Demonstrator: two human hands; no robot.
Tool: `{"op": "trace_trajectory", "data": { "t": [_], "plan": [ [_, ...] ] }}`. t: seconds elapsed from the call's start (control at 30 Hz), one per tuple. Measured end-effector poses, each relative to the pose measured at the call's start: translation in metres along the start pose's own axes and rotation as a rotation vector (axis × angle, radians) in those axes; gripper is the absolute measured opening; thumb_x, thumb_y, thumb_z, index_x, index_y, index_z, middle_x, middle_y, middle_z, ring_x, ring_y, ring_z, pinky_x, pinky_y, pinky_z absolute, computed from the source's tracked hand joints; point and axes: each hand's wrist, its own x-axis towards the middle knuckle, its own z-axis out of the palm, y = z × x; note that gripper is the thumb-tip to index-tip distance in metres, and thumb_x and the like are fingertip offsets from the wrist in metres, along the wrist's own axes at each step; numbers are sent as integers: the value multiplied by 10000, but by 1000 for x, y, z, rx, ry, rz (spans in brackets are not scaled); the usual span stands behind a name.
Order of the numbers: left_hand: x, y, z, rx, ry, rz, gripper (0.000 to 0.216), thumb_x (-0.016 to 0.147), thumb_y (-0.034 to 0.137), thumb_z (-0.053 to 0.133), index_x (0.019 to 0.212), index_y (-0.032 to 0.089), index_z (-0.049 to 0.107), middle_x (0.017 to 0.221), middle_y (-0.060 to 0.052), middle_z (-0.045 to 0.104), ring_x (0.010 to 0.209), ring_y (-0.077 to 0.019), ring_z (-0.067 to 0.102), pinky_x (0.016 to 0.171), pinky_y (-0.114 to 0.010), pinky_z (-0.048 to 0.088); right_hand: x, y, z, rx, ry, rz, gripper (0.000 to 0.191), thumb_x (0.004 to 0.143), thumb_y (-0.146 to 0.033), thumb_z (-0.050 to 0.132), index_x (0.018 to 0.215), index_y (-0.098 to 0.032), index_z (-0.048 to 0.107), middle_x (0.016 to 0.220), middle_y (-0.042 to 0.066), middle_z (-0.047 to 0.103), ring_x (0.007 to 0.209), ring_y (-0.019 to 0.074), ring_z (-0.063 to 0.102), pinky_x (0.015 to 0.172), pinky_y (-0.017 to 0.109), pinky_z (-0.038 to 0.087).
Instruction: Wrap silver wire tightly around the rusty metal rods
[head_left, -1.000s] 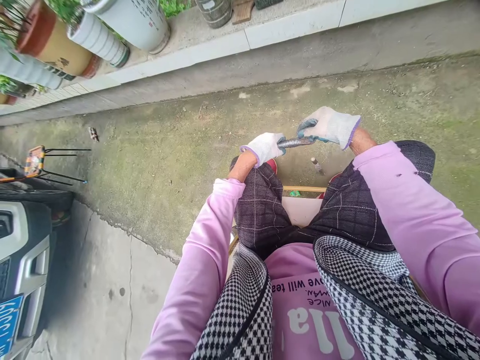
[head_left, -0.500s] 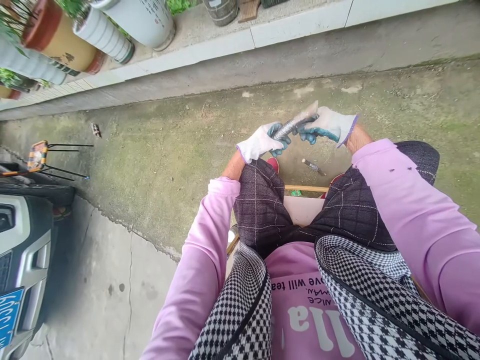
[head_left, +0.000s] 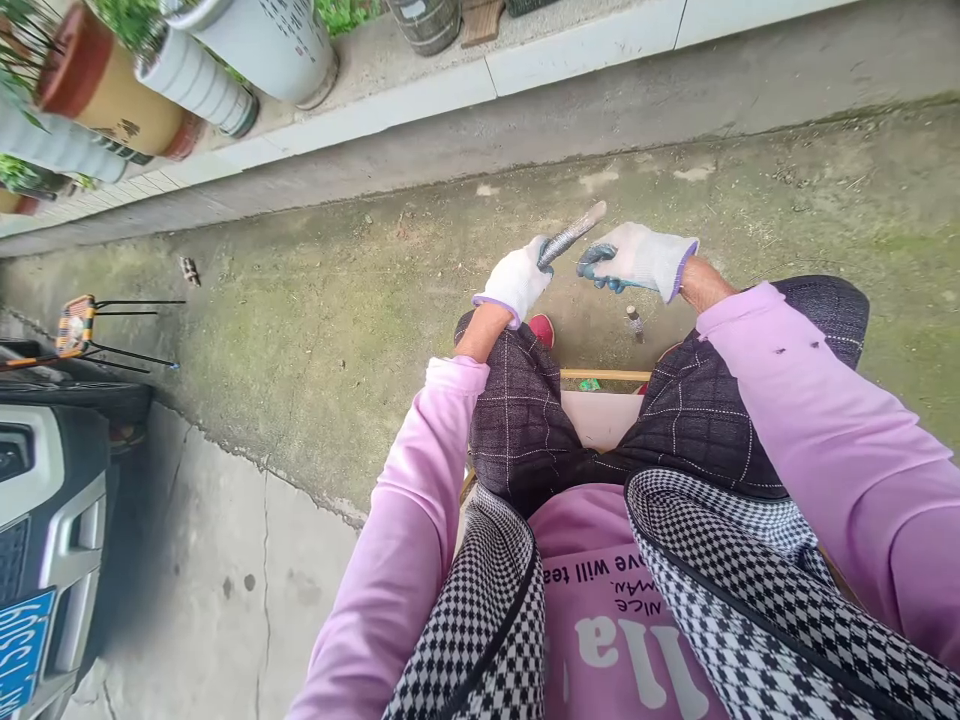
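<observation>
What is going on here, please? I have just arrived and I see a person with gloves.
A seated person's gloved left hand holds a silvery rod, its pale end pointing up and away. The gloved right hand is close by, fingers curled, but apart from the rod; whether it pinches something thin is unclear. A short stick-like piece shows just below the right hand in the picture.

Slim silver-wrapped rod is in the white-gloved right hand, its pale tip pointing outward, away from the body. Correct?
Wrong hand. The head view shows the slim silver-wrapped rod in the white-gloved left hand; the white-gloved right hand is apart from it. The pale tip does point outward, as you said.
</observation>
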Motion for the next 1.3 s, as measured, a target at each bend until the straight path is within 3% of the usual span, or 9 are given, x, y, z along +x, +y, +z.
{"op": "trace_trajectory", "data": {
  "t": [0.2, 0.3, 0.43, 0.53, 0.7, 0.8, 0.9, 1.07, 1.3],
  "plan": [
    [12, 4, -10, -179, 94, -42, 610, 1101, 150, 798, 1706, 201, 740, 1122, -83, 828, 1010, -271, 851, 996, -398, 690, 4, -2, 7, -43, 67, -34, 233, 1163, -170, 823, 1317, -190, 997, 1140, 118, 949, 982, 270, 912, 912, 345, 745],
    [12, 5, -19, 101, 152, -40, 606, 1180, 156, 718, 1780, 244, 709, 1264, -112, 871, 1177, -311, 874, 1109, -448, 684, 2, -7, 9, -33, 98, -56, 244, 1161, -185, 806, 1317, -200, 993, 1085, 107, 936, 954, 264, 897, 852, 323, 734],
    [1, 12, -23, 609, -51, 145, 558, 1196, 98, 605, 1700, 258, 784, 1522, -185, 870, 1472, -364, 827, 1244, -451, 612, -3, -13, -4, -64, 98, -1, 276, 1179, -135, 738, 1287, -178, 988, 1013, 97, 913, 788, 214, 802, 807, 319, 680],
    [-7, 21, -17, 745, -171, 322, 518, 1198, 95, 604, 1642, 252, 820, 1543, -195, 862, 1513, -370, 799, 1290, -466, 573, 1, -7, -19, -108, 147, 59, 244, 1179, -122, 756, 1238, -152, 991, 1014, 111, 918, 792, 213, 789, 875, 342, 673],
    [-10, 23, -8, 675, -142, 424, 578, 1194, 111, 648, 1732, 261, 796, 1590, -181, 857, 1549, -380, 788, 1339, -491, 571, 16, 17, -26, 124, 217, 8, 51, 1014, -177, 968, 980, -214, 960, 939, 90, 912, 1029, 326, 893, 970, 386, 736],
    [-10, 16, -2, 591, -87, 407, 606, 1174, 118, 689, 1756, 253, 790, 1608, -167, 861, 1554, -374, 798, 1355, -463, 578, 18, 21, -24, 263, 224, -96, 128, 928, -192, 1051, 924, -238, 931, 933, 79, 915, 1153, 363, 900, 1039, 405, 747],
    [-9, 10, 3, 540, -62, 396, 634, 1151, 109, 721, 1767, 246, 788, 1622, -157, 867, 1552, -365, 812, 1366, -442, 590, 9, 14, -23, 391, 242, -74, 106, 970, -111, 977, 978, -212, 942, 927, 82, 915, 1063, 294, 872, 1004, 370, 731],
    [-11, 12, 5, 521, -43, 418, 659, 1136, 94, 739, 1774, 252, 789, 1601, -160, 874, 1524, -371, 834, 1360, -457, 621, -11, 1, -26, 487, 216, -19, 262, 1067, 75, 776, 947, -121, 902, 979, 81, 932, 915, 130, 741, 833, 211, 591],
    [-18, 14, -1, 473, -10, 416, 731, 1109, 92, 800, 1819, 257, 743, 1718, -173, 825, 1625, -386, 792, 1436, -489, 602, -2, 9, -21, 637, 139, -11, 197, 1074, -7, 913, 959, -163, 874, 927, 41, 875, 790, 142, 721, 638, 217, 610]
  ]
}}
